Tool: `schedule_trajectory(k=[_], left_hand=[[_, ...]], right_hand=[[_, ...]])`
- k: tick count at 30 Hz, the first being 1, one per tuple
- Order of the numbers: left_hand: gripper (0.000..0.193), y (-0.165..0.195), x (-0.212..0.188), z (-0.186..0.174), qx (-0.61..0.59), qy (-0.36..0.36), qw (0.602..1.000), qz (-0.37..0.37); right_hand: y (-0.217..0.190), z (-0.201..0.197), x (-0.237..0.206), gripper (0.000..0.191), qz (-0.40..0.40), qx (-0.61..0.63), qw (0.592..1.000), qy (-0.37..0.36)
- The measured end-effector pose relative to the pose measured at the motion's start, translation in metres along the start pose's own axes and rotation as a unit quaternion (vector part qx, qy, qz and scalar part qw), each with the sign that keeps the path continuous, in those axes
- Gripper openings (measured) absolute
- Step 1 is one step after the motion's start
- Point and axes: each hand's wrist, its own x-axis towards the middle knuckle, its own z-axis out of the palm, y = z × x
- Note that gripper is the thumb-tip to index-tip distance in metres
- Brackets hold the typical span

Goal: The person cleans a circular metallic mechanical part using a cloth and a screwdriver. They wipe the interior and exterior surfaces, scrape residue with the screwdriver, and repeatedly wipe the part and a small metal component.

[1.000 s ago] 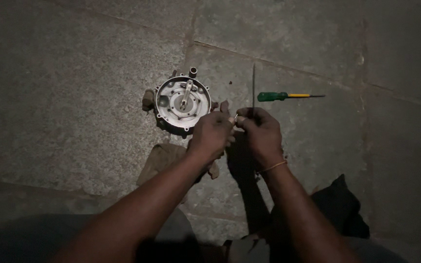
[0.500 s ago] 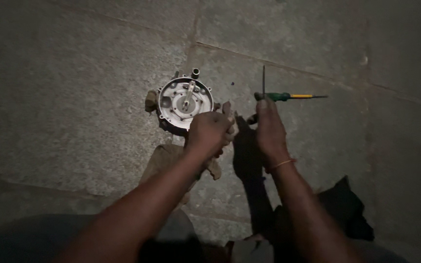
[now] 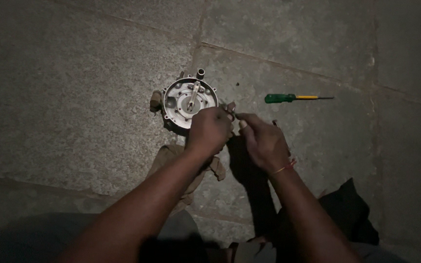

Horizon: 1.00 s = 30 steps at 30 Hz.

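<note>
We see round metal housing (image 3: 189, 103) on stone floor (image 3: 74, 97), rag (image 3: 181, 160) below it. L hand (image 3: 209, 130) curled over its lower rim; grip contents can't tell. R hand (image 3: 264, 142) just beside, fingertips pinched, item unclear. Green screwdriver (image 3: 296, 98) lies apart, upper right.

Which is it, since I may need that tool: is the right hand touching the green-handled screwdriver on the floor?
Apart. The head view shows bare stone floor between the right hand and the green-handled screwdriver, which lies alone beyond the hand.
</note>
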Motion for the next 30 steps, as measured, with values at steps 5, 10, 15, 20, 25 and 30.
schedule_trajectory(k=[5,10,15,20,25,30], left_hand=[[0.026,0.007,0.0,0.0,0.007,0.0,0.999,-0.046],[0.026,-0.001,0.002,0.0,-0.033,0.0,0.999,-0.036],[0.026,-0.015,0.006,0.004,0.058,0.021,0.998,0.034],[0.023,-0.018,0.009,0.006,0.023,0.041,0.995,0.091],[0.025,-0.017,0.006,0.007,-0.156,-0.049,0.984,-0.075],[0.027,-0.025,0.011,0.012,-0.208,-0.061,0.972,-0.092]], right_hand=[[0.004,0.001,-0.001,0.031,0.026,0.013,1.0,-0.003],[0.007,0.002,0.002,0.03,0.047,-0.003,0.999,0.002],[0.012,0.006,0.002,0.029,0.018,-0.027,0.999,0.004],[0.016,0.01,-0.002,0.029,-0.018,0.01,0.999,0.047],[0.018,0.014,0.0,0.028,0.027,0.025,0.999,0.04],[0.023,0.016,0.001,0.025,0.005,0.009,0.998,0.066]])
